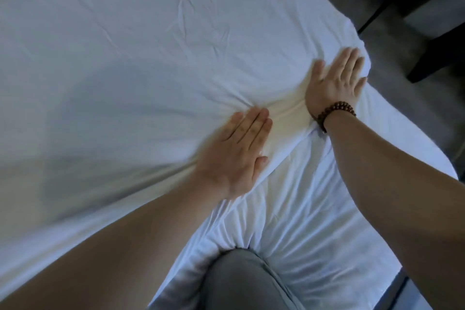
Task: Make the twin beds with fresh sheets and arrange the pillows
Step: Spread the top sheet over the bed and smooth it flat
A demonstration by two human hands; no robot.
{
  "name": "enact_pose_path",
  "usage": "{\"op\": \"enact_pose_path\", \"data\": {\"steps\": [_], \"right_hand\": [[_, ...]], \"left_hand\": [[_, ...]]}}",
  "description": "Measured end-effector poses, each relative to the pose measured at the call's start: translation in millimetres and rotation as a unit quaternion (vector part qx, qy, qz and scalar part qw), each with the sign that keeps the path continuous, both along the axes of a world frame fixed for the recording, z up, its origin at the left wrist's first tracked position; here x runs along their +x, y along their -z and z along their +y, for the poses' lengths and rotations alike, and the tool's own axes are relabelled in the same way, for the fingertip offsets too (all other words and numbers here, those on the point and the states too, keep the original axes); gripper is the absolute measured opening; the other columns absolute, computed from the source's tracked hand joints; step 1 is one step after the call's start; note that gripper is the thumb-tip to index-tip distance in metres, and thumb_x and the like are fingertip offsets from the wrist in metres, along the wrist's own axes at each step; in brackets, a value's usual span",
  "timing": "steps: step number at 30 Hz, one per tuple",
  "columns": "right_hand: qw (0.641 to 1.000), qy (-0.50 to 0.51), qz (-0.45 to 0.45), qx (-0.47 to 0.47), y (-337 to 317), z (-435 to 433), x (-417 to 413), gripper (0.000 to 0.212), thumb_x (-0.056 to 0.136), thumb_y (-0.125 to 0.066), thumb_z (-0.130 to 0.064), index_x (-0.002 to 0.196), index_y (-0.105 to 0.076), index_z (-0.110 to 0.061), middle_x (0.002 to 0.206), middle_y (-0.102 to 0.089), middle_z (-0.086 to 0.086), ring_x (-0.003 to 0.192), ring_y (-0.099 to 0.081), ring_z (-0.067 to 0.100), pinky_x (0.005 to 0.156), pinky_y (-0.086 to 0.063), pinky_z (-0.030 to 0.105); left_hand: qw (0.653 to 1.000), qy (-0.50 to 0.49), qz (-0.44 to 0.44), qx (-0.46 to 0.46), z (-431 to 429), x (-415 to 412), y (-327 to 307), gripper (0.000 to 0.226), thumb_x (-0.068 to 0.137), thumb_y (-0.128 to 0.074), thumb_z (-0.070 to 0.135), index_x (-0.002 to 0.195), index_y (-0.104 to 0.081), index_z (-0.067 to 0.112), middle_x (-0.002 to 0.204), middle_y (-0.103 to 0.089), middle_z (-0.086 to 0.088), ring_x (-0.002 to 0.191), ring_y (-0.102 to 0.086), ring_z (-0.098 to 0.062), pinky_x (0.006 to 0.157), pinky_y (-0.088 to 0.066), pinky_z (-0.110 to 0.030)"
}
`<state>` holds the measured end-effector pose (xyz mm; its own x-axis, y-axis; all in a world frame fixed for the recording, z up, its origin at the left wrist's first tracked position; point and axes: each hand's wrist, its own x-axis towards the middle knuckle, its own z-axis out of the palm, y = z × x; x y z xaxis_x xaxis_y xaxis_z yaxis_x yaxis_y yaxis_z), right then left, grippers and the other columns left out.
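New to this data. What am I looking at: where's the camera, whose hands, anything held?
No machine here: a person works bare-handed, and the one picture comes from a wide-angle camera worn on the head, looking down. The left hand and the right hand, which wears a bead bracelet, press flat and open on a white bed sheet; the cloth bunches between them. Neither holds anything. A knee in grey cloth presses into the sheet at the near side.
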<state>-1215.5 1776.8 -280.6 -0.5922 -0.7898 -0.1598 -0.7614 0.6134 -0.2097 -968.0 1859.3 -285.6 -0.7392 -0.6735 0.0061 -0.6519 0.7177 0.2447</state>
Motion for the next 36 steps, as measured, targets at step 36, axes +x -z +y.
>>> {"op": "enact_pose_path", "data": {"steps": [36], "right_hand": [[0.858,0.069,-0.458,0.222,51.7,-112.5,-167.7,0.055,0.106,-0.028,-0.050,0.142,-0.053,-0.017,0.145,-0.051,0.004,0.131,-0.050,0.022,0.113,-0.036,0.037]], "left_hand": [[0.999,0.019,-0.038,-0.014,-204.2,-254.1,15.2,0.050,0.099,-0.030,0.034,0.124,-0.066,0.010,0.129,-0.067,-0.005,0.130,-0.053,-0.023,0.119,-0.027,-0.038]]}}
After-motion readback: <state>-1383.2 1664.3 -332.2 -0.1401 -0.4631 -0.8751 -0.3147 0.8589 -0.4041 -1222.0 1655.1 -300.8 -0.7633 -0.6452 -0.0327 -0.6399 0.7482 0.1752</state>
